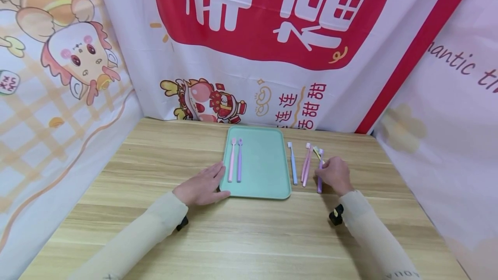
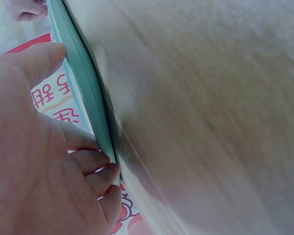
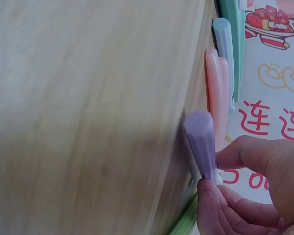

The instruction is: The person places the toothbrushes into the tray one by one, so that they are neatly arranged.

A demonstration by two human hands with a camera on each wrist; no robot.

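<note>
My left hand (image 1: 202,187) touches the near left corner of a mint-green tray (image 1: 265,163), its thumb by the near rim and its fingers along the left side. A pink toothbrush (image 1: 231,162) and a purple toothbrush (image 1: 239,163) lie side by side on the tray. To the tray's right, my right hand (image 1: 336,174) pinches another purple toothbrush (image 3: 201,139) between thumb and fingers, close to the tabletop. A yellow-green toothbrush (image 1: 317,153) lies partly hidden by that hand. Two pink toothbrushes (image 1: 305,171) and a blue toothbrush (image 1: 293,168) lie between hand and tray.
The wood-grain table (image 1: 249,237) runs back to a printed cloth (image 1: 256,51) hanging behind the tray. More printed cloth stands at the left (image 1: 70,111) and right sides. Black straps show at both wrists.
</note>
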